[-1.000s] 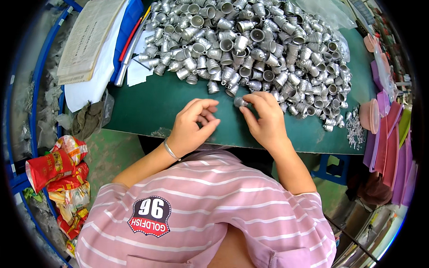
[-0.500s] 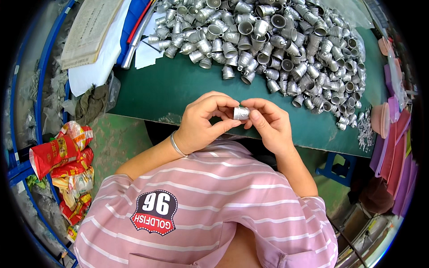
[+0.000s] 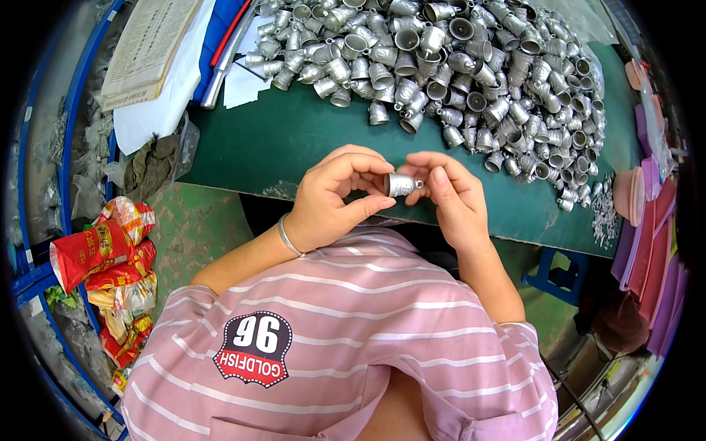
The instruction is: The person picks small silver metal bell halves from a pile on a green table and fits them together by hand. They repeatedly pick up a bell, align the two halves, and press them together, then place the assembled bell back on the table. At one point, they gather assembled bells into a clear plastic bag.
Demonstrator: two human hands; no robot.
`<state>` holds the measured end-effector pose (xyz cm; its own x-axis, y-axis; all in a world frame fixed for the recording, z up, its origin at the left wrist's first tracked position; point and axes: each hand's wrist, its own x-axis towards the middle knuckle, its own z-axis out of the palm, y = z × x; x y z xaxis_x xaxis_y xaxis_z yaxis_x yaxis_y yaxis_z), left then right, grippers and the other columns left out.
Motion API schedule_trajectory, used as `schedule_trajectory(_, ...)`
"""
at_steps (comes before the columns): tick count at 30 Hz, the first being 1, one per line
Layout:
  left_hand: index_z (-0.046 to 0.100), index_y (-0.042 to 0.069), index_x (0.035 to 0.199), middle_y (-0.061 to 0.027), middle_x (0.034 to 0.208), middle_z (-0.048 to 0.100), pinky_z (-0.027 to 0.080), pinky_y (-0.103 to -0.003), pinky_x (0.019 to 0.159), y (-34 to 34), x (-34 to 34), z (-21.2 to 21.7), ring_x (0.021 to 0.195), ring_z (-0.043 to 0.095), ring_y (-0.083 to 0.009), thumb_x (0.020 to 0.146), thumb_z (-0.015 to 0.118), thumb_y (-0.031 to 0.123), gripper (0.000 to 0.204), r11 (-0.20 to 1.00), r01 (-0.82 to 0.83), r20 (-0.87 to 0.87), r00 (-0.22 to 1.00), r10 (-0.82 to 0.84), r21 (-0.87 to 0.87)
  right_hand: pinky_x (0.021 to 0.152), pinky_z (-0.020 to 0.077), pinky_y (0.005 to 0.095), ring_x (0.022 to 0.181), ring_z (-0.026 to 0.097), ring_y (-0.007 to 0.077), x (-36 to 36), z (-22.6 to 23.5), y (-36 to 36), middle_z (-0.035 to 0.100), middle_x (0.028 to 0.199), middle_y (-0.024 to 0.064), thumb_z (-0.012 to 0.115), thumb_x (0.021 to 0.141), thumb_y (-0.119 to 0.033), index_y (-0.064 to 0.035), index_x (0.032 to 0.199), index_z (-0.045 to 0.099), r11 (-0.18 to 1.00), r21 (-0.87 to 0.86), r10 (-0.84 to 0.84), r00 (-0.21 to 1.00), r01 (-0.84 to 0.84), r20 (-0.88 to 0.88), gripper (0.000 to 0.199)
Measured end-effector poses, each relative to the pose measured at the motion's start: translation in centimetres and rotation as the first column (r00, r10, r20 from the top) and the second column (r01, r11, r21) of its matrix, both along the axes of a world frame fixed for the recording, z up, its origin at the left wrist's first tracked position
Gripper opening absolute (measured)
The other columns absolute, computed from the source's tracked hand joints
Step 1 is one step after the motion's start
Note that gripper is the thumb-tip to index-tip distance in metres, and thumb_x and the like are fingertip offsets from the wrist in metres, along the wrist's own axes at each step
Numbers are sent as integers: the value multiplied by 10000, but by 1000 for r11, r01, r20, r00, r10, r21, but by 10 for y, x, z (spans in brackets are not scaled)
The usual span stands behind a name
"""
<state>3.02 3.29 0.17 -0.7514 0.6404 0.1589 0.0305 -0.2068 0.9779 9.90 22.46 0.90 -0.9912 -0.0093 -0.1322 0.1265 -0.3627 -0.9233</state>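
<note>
Over the near edge of the green table, my left hand pinches a small silver-grey metal bell between thumb and fingers at its open rim. The bell lies on its side, its little loop pointing right, with a raised pattern on its wall. My right hand is just beyond the loop, thumb and forefinger apart; its lower fingertips are close to the loop, and I cannot tell whether they touch it. A big heap of similar bells covers the far part of the table.
The green tabletop lies between me and the heap. Small silvery pieces lie at its right edge, near pink and purple bins. Papers and a grey cloth are at left, above red packets. A blue stool stands below right.
My right thumb and forefinger have come off the bell and moved slightly right, uncovering its loop. My left hand keeps its pinch on the rim.
</note>
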Motion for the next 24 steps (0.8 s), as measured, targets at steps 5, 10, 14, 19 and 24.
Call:
schedule_trajectory(5,540,-18,1129,-127,1123,528,531,-293,807,-1,1,3,960,599,-186,756,703,-91,414,999,-18,-152,988,10,-51,833,492,282,974,578,151,1,-7,-5,579,1104,116,602,866,37,31,1041,581,997,-68,38,992,-47,-120,176)
schedule_trajectory(10,611,27,1048,-83,954,642,515,-283,702,1,4,7,824,627,-173,721,756,3,359,992,-121,-254,961,106,-43,874,480,303,983,574,179,1,-11,-10,569,1087,129,607,811,117,30,983,574,989,-139,12,972,-46,-234,195)
schedule_trajectory(14,627,38,1015,-85,924,656,492,-323,682,-11,-6,22,785,621,-219,674,758,11,366,980,-64,-545,837,-49,-187,866,467,293,975,580,188,7,0,-7,600,993,115,621,794,85,15,935,591,973,231,46,983,-4,-178,161)
schedule_trajectory(19,633,51,976,-92,961,641,498,-329,685,-33,-8,14,800,620,-253,678,718,-6,315,917,121,-600,722,-344,-381,779,449,343,876,575,283,-4,0,29,606,902,114,661,734,35,-8,898,609,316,846,29,887,429,-461,177)
schedule_trajectory(24,626,60,933,-86,967,603,513,-344,706,-32,-2,6,826,611,-266,698,714,7,257,863,66,-578,717,-390,-501,691,393,395,824,523,286,-19,6,29,564,878,85,711,723,-112,-51,895,622,-176,878,14,893,445,-449,204)
